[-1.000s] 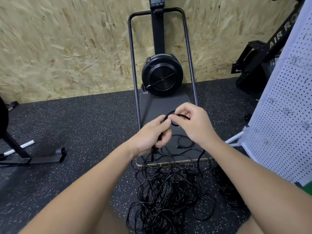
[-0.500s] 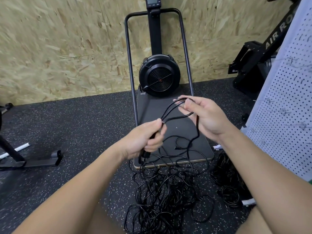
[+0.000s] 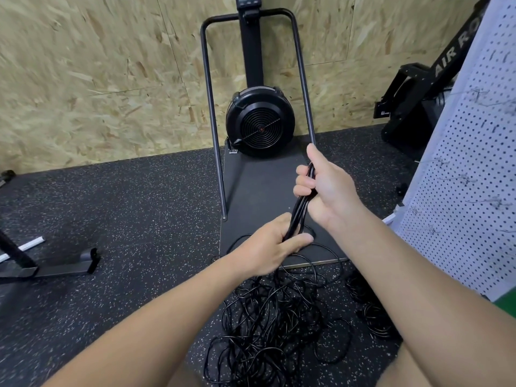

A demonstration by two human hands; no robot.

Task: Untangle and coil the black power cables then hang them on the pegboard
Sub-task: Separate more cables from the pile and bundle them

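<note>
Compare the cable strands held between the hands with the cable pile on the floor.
The held strands run straight, side by side and taut, gripped by the left hand and right hand; the floor pile sprawls in loose, crossing loops. The held strands are lifted above the machine's platform; the floor pile lies on the rubber floor. Both are thin black cable.

osb wall point(image 3: 83, 79), speckled rubber floor point(image 3: 125, 219), fan machine point(image 3: 260, 121).

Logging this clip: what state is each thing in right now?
Left hand: grips the lower end of the cable bundle.
Right hand: grips its upper end.
Cable bundle: folded strands, stretched between both hands.
Cable pile: tangled on the floor.
Second cable heap: on the floor beside the pegboard.
Pegboard: no cables hung.
</note>
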